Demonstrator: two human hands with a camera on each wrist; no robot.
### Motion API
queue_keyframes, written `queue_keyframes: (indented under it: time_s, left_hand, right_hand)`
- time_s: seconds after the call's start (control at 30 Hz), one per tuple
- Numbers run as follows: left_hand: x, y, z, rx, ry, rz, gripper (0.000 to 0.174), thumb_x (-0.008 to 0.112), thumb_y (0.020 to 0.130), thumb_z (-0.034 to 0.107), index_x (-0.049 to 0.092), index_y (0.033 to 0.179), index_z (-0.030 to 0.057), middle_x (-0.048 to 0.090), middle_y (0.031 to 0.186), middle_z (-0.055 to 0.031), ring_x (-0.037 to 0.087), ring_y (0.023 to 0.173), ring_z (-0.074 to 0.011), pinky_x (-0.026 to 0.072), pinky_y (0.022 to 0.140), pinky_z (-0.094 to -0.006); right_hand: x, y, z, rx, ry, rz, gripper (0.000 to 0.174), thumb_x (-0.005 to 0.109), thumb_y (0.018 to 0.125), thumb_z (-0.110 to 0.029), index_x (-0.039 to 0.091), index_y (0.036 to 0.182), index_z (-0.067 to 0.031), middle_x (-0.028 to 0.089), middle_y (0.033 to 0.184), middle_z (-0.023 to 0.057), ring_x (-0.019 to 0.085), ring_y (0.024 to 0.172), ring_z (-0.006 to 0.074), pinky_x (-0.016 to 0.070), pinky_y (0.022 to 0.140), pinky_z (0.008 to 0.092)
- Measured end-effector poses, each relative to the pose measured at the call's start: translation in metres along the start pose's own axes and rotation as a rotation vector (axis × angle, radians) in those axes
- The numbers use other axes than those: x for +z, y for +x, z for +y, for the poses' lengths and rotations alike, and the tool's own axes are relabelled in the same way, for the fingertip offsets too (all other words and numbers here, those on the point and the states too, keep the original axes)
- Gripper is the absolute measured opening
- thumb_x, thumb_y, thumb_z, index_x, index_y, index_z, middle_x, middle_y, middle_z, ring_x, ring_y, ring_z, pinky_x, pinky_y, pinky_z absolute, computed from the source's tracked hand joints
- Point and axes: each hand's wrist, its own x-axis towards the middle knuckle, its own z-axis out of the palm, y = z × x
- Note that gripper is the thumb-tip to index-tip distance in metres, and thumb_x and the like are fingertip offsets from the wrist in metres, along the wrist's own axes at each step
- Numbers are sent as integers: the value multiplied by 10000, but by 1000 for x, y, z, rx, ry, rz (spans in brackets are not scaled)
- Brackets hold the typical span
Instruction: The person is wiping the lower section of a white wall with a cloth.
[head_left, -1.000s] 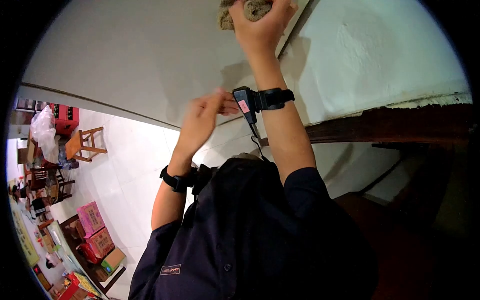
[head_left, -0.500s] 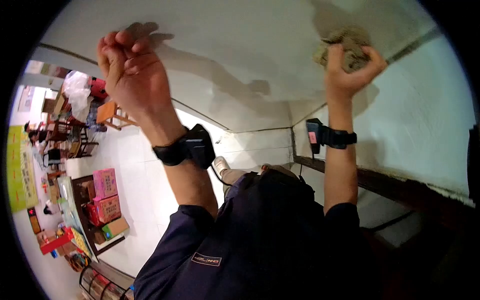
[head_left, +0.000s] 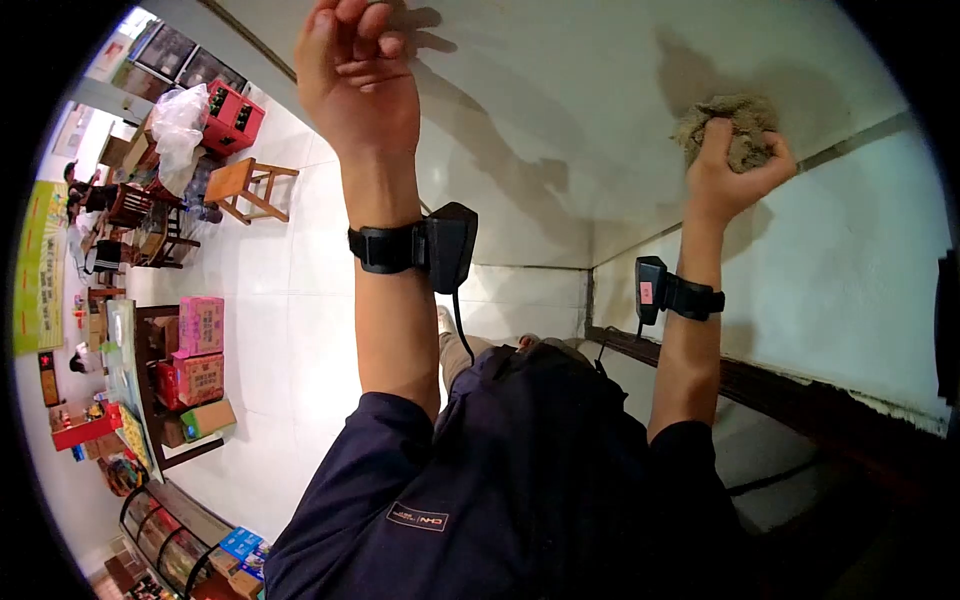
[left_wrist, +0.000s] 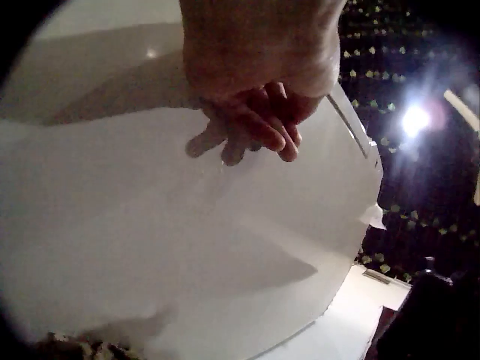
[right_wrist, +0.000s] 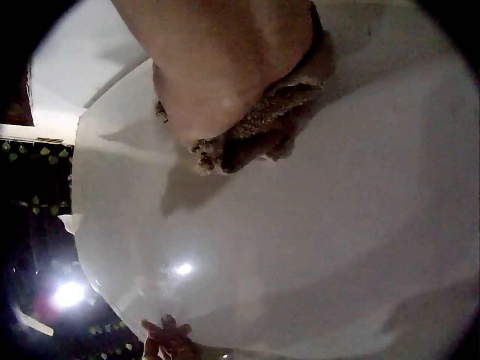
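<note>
The right hand (head_left: pixel 735 185) has its thumb and fingers curled around a bunched brown cloth (head_left: pixel 742 108) and holds it against a smooth white wall (head_left: pixel 520 80), near that wall's right edge, where a dark seam (head_left: pixel 855 140) divides it from a paler side wall (head_left: pixel 840 250). In the right wrist view, folds of the cloth stick out beyond the hand and a shadow lies just beside them. The left hand (head_left: pixel 360 90) is well apart from the cloth, up by the left edge of the white wall; its fingers are loosely bent, partly open, and have hold of nothing. The left wrist view shows its fingertips close to the white wall, with shadow next to them; whether they touch, I cannot tell. A black camera (head_left: pixel 452 247) is strapped to the left wrist, and a similar one with a pink label (head_left: pixel 646 292) to the right wrist. The person wears a dark shirt (head_left: pixel 470 470). Past the left edge of the white wall, a wooden stool (head_left: pixel 252 188) stands on a tiled floor (head_left: pixel 280 320), near a red crate (head_left: pixel 235 118) of bottles, and pink boxes (head_left: pixel 201 325) are stacked lower down.
</note>
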Motion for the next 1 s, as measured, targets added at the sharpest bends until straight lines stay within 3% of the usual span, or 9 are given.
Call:
queue_keyframes:
  time_s: [0.07,0.17,0.27,0.33,0.43,0.67,0.8,0.93,1.0]
  left_hand:
    - [-7,3,3,319,1095,-221,177,532,947,217,578,1040,75,631,856,6,608,707,-107,523,588,-222]
    - [-6,-7,6,325,1129,-25,218,554,932,232,576,1087,79,633,909,-12,610,872,-142,524,749,-314]
    - [17,-38,-32,94,1163,4,311,547,938,258,532,1196,84,594,1066,-87,560,1043,-230,479,887,-359]
    - [21,-56,-60,-227,1200,260,364,517,954,294,488,1243,75,536,1163,-146,549,1011,-301,501,851,-392]
    - [4,-75,-82,-310,942,25,414,517,950,389,510,1220,76,589,1156,-74,568,1036,-170,504,725,-328]
    - [-8,-72,-71,-208,997,240,473,570,908,402,491,1241,75,569,1183,-79,566,1085,-202,501,881,-385]
    - [-5,-64,-47,-83,821,222,438,554,925,346,477,1253,66,563,1208,-108,563,1107,-260,497,927,-464]
    - [3,-57,-23,5,851,223,439,493,947,371,460,1254,60,563,1181,-109,553,1104,-278,483,940,-509]
    - [7,-55,-27,41,898,194,445,487,944,394,470,1246,69,566,1163,-93,546,1108,-253,483,938,-483]
  right_hand:
    - [3,0,-10,102,38,3,441,715,784,-175,415,1068,-18,429,1051,107,462,959,199,417,852,335]
    - [-9,15,-50,553,433,-113,505,746,759,-243,446,1069,18,475,1031,113,471,972,189,408,866,338]
    - [-14,28,-90,601,614,-133,534,758,768,-279,458,1088,26,521,1024,111,509,948,176,428,844,320]
    - [-11,29,-100,466,622,-155,542,784,750,-209,480,1137,18,541,1104,133,531,1026,180,484,817,306]
    - [-13,30,-154,346,690,-412,453,760,740,-192,520,1078,-11,538,1054,122,521,993,223,455,822,351]
    - [-31,27,-172,55,611,-890,474,677,817,-283,532,1230,-103,516,1204,115,492,1128,300,393,981,396]
    - [-44,16,-159,-310,444,-607,454,765,755,-170,557,1125,-11,601,1050,68,564,960,138,473,815,288]
    - [-70,-35,-147,578,833,-952,324,702,821,-279,632,988,-10,609,879,39,549,732,97,448,664,218]
    - [-84,-49,-157,517,710,-1270,363,684,833,-320,635,990,4,631,830,79,571,685,131,462,637,247]
